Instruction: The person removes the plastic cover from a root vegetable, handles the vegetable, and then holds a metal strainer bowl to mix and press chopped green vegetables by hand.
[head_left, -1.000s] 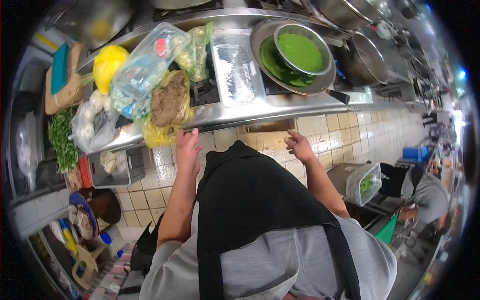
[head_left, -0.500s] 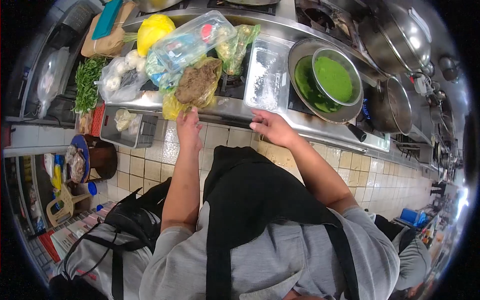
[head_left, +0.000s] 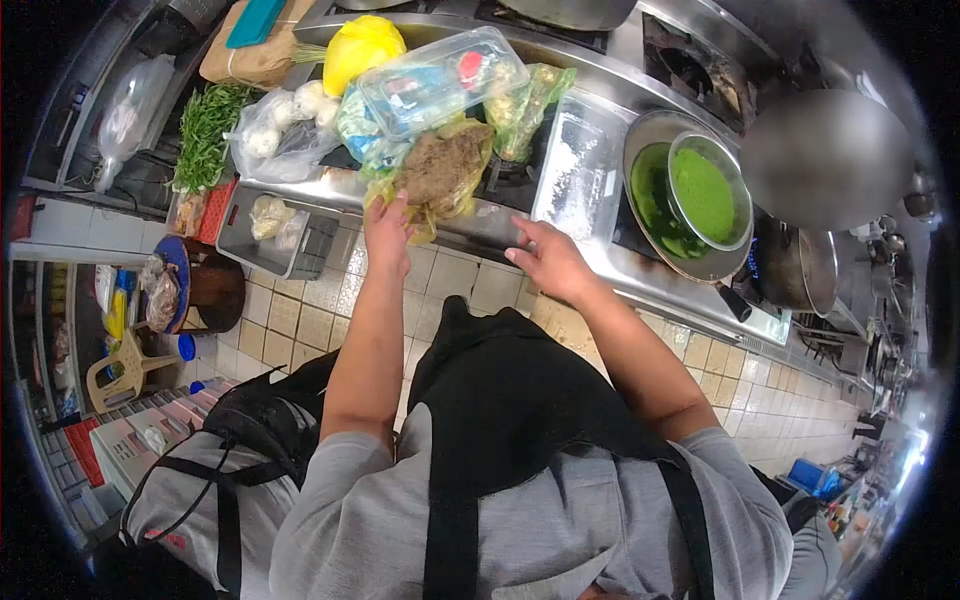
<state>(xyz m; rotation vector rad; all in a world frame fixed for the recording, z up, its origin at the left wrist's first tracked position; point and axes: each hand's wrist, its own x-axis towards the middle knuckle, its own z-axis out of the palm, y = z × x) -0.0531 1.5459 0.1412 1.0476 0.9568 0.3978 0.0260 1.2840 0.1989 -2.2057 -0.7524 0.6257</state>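
My left hand (head_left: 388, 240) is at the counter's front edge, its fingertips over the near edge of a yellow plastic bag (head_left: 425, 225). Whether they press on the bag I cannot tell; the fingers look apart. A brown, crumbly-looking mass (head_left: 445, 170) lies on or in that bag. My right hand (head_left: 553, 260) hovers over the counter's edge, fingers loosely apart and holding nothing. Just beyond it lies a shallow metal tray (head_left: 578, 165) with white patches. Behind the brown mass, a clear plastic container (head_left: 440, 85) rests tilted on other bags.
Right of the tray, a pan (head_left: 665, 262) holds green liquid and a metal bowl (head_left: 708, 195) of green contents. A dark pot (head_left: 800, 270) stands farther right. Leafy greens (head_left: 212, 135) and a bag of white round items (head_left: 275, 130) lie left. Below is a grey crate (head_left: 310, 245).
The view has turned, so the counter and its items sit farther right and tilted. My left fingers now overlap the yellow bag more. My right hand stays empty near the counter's edge.
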